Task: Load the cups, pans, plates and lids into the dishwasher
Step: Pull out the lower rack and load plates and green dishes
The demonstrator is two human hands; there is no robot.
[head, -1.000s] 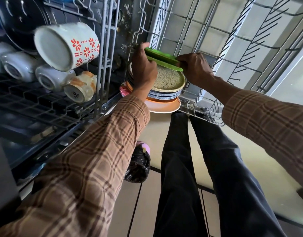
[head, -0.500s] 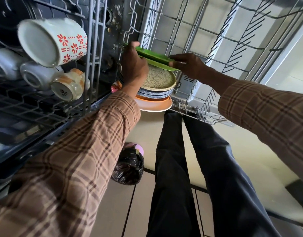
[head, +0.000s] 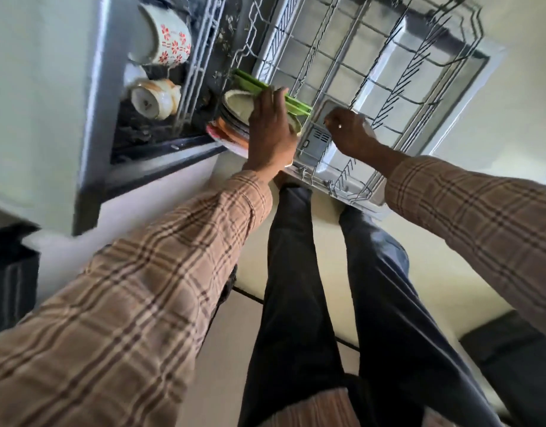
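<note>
My left hand [head: 270, 127] is clamped on the green plates [head: 267, 89] atop the plate stack [head: 234, 121] in the lower rack [head: 373, 97], my right hand [head: 347, 131] hovers loosely curled, holding nothing (one-handed support), so the tilted stack could slide off.

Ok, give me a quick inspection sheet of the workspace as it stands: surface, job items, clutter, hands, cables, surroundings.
Surface: lower wire rack pulled out, its visible tines bare.
Job's things: stack of plates at the rack's near-left corner; green plates on top; floral mug and brown-rimmed cup lying in the upper rack.
Clutter: black object beside the left sleeve, mostly hidden.
Hands: left hand has its grip around the plate stack and green plates; right hand is off them, fingers curled over the rack, contact unclear.
Cables: nothing seen.
Surroundings: tiled floor, pale cabinet front, dark bin at left.
</note>
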